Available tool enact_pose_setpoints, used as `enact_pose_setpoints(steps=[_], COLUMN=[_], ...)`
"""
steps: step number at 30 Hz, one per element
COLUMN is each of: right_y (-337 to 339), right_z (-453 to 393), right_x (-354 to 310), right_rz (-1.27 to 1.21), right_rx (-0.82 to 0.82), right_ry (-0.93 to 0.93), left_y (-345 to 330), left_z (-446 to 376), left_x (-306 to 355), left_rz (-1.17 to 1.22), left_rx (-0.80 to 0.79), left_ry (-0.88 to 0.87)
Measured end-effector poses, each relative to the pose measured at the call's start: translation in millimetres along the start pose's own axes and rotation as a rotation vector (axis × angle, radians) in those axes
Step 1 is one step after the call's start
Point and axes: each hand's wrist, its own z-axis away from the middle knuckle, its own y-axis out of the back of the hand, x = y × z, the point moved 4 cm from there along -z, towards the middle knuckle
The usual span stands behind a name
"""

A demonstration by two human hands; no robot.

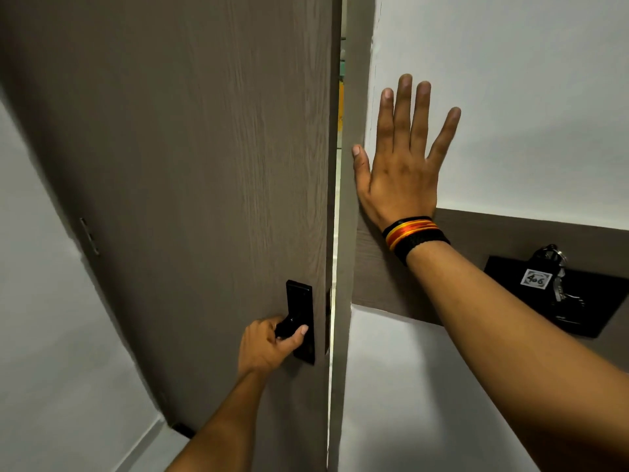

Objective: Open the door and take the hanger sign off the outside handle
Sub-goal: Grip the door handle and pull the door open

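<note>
Two hands work: the left hand (269, 345) grips the black lever handle (289, 327) of the grey-brown wood-grain door (187, 165), barely ajar; the right hand (401, 172) lies spread flat against the white wall (510, 97).

One head-worn wide-angle view, aimed fwd and slightly down, held close to a door (190, 165) edge and the adjoining wall (527, 97).

— What does the door (190, 172) look like?
— Grey-brown wood grain, standing ajar, with a thin bright gap along its latch edge beside the frame.
— And the handle?
— The inside handle (289, 327) is a black lever on a tall black plate (301, 321), low on the door near that edge.
— The hanger sign?
— It probably hangs on the far side; from here the door hides the outside handle entirely.
</note>
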Motion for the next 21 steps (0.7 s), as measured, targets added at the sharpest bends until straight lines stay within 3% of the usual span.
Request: enact_pose_setpoints(steps=[5, 8, 14, 15, 17, 19, 21], right_y=[4.5, 13.9, 63.2, 69.1, 71.7, 70.5, 75.6], right_z=[0.1, 1.4, 86.3, 112.6, 164.6, 215.2, 251.0], right_x=[1.4, 1.6, -9.2, -14.1, -26.3, -41.4, -56.6], right_rz=[-0.039, -0.135, -0.821, -0.939, -1.089, -1.127, -1.132], right_rx=[-0.088, -0.154, -0.081, -0.190, -0.575, -0.973, -1.206], right_ry=[0.005, 0.046, 0.103, 0.068, -0.040, -0.097, -0.056], left_y=[47.8, 65.3, 101.5, 108.2, 122.9, 138.3, 151.6], left_z=[6.8, 24.7, 66.0, 73.1, 85.8, 99.2, 112.7], left_x=[14.3, 19.1, 18.9, 18.7, 21.5, 25.1, 27.5], left_rz=[-0.292, -0.325, -0.449, -0.487, -0.568, -0.666, -0.741], left_rx=[-0.159, -0.194, -0.150, -0.161, -0.185, -0.218, -0.268], left_ry=[-0.177, -0.221, -0.206, -0.186, -0.148, -0.138, -0.102])
